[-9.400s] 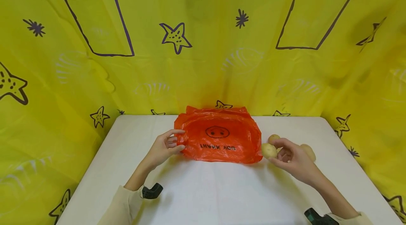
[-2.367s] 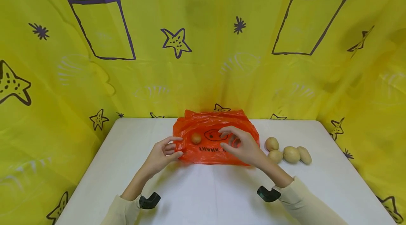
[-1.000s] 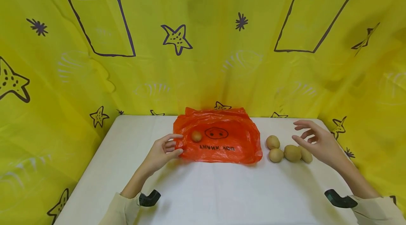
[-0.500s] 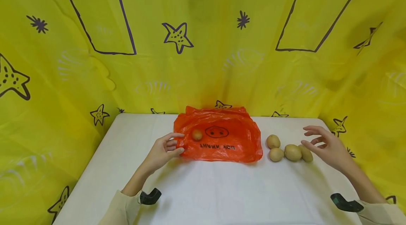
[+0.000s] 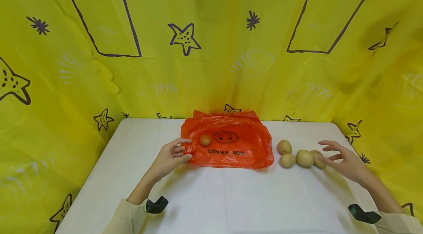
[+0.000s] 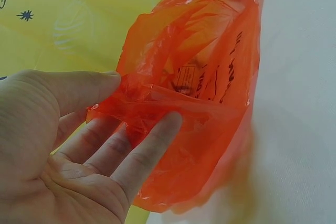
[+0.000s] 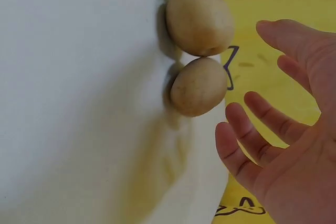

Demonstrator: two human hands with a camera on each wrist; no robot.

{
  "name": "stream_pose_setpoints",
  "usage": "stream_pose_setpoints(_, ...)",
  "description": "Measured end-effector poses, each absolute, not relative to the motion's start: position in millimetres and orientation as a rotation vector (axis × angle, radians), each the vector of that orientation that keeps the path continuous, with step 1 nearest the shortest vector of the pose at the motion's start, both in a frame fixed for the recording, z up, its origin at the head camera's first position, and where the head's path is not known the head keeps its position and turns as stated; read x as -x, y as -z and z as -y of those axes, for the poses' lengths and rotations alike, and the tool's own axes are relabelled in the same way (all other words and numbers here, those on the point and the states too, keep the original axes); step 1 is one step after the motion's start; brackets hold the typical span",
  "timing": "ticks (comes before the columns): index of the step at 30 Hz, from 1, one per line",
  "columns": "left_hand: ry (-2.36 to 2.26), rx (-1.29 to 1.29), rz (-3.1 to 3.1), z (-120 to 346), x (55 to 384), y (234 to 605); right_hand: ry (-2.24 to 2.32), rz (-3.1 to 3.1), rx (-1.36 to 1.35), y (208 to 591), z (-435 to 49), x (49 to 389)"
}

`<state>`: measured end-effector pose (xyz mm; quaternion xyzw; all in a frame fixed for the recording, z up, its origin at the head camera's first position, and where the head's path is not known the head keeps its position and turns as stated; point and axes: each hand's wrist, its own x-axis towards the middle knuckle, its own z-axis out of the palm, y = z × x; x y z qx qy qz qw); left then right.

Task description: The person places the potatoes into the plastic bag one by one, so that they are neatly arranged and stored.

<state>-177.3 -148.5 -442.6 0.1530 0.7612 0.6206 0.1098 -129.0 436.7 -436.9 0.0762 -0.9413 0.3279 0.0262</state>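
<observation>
Centrally, near the back edge of the desk [image 5: 211,201]: one red plastic bag [image 5: 228,144], one potato [image 5: 205,140] at its left end. On the bag's rim: left hand [image 5: 167,157], grip half closed, film between digits. Toward the right edge: four more potatoes [image 5: 304,158]; beside the outermost [image 5: 317,158], right hand [image 5: 347,162], grip spread, vacant.

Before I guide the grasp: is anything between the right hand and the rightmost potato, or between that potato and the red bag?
Nothing visible separates the right hand from the rightmost potato. Toward the red bag, a neighbouring potato lies directly alongside, then two more potatoes.
</observation>
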Motion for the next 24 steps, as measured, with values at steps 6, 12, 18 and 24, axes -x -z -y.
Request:
stream_pose_setpoints(6, -1.822, -0.463, -2.242, 149, 175, 442, -1.142, 2.98, -0.236, 444, -443, 129)
stream_pose_setpoints(12, -1.821, -0.458, -2.242, 149, 174, 441, -1.253, 3.038, -0.231, 448, -448, 131)
stream_pose_setpoints(18, -1.821, -0.453, -2.247, 148, 173, 440, -1.303, 3.071, -0.235, 451, -450, 134)
stream_pose_setpoints(24, -1.814, -0.441, -2.257, 147, 173, 441, -1.293, 3.091, -0.209, 454, -451, 135)
